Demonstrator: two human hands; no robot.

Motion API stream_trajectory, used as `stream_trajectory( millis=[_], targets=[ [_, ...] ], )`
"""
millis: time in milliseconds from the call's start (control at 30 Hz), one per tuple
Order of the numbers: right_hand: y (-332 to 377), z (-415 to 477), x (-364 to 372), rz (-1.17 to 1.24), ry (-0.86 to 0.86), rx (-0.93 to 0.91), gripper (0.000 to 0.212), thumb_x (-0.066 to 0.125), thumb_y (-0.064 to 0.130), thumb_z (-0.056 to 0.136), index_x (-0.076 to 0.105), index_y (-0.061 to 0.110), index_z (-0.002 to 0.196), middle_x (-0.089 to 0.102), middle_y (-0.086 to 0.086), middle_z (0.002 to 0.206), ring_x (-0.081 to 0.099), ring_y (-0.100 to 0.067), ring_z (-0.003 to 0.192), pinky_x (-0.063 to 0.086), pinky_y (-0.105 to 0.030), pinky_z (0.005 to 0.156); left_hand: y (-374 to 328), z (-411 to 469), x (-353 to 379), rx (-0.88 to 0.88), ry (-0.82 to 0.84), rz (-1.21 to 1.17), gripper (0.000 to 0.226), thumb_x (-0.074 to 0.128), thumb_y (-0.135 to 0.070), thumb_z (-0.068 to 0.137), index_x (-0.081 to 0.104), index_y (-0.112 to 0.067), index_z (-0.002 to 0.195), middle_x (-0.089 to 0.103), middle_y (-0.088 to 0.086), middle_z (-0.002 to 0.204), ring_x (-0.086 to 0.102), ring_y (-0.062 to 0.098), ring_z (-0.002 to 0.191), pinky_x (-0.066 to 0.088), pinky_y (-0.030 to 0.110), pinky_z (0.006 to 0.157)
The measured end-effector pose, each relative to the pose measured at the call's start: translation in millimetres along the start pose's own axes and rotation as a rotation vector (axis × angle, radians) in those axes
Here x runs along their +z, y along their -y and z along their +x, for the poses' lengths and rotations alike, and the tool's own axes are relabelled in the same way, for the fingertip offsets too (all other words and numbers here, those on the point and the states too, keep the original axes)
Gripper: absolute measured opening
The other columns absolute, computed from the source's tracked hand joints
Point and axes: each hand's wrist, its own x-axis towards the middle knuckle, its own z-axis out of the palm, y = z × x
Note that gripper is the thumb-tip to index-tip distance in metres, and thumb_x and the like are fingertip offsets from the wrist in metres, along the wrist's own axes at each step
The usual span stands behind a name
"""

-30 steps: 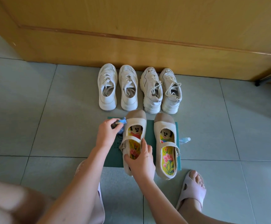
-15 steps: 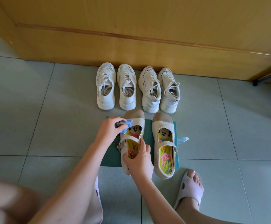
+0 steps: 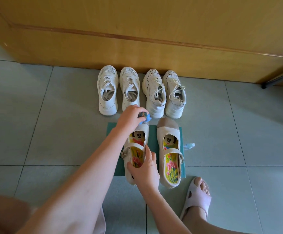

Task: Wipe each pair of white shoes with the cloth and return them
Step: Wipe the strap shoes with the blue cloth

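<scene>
Head view: at the centre of the frame the left hand point(image 3: 129, 115) grips a balled blue cloth point(image 3: 145, 117) against the toe of a strap shoe point(image 3: 145, 132). The right hand point(image 3: 145, 171) curls its fingers round that shoe's heel, over the green mat point(image 3: 154, 141). Its partner point(image 3: 168, 132) stands just to the right, seemingly next. Two sneaker pairs point(image 3: 108, 92) point(image 3: 174, 95) wait above, and I cannot tell whether they have been wiped.

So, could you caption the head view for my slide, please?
Left hand holds a cloth at the toe of a strap shoe; right hand grips its rear, on a mat.
</scene>
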Motion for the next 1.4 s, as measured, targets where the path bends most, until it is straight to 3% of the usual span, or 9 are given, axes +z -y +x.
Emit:
stream_trajectory(
  millis=[367,633,1133,1400],
  targets=[
    [1,0,2,-0.013,0.002,0.002,0.084,0.064,0.047,0.076,0.017,0.033,0.145,0.034,0.012,0.132,0.048,-0.011,0.116,0.052,-0.036,0.086,14,20,-9,-0.170,0.044,-0.055,0.030,0.059,-0.017,0.090,0.063,-0.011,0.119,0.064,0.014,0.115,0.059,0.027,0.101,0.044,0.031,0.081],
    [-1,0,4,0.003,-0.008,0.000,0.084,0.065,0.045,0.075,0.019,0.031,0.144,0.035,0.012,0.131,0.049,-0.011,0.115,0.053,-0.033,0.085,28,8,-10,-0.301,-0.024,-0.112,0.040,0.056,-0.022,0.093,0.053,-0.009,0.131,0.059,0.014,0.125,0.056,0.026,0.110,0.039,0.026,0.080],
    [-2,1,3,-0.002,0.012,0.004,0.085,0.065,0.046,0.075,0.020,0.032,0.145,0.036,0.012,0.130,0.049,-0.011,0.115,0.053,-0.037,0.087,36,-51,9,-0.330,-0.298,-0.308,0.029,0.057,-0.016,0.092,0.061,-0.004,0.118,0.066,0.008,0.104,0.058,0.012,0.089,0.041,0.018,0.073],
    [-3,4,-1,-0.038,0.045,-0.034,0.086,0.066,0.046,0.077,0.019,0.030,0.147,0.035,0.011,0.133,0.048,-0.010,0.119,0.052,-0.033,0.088,38,-90,26,-0.367,-0.340,-0.336,0.027,0.060,-0.018,0.090,0.065,-0.006,0.114,0.068,0.010,0.105,0.061,0.018,0.091,0.046,0.024,0.076]
  ],
)
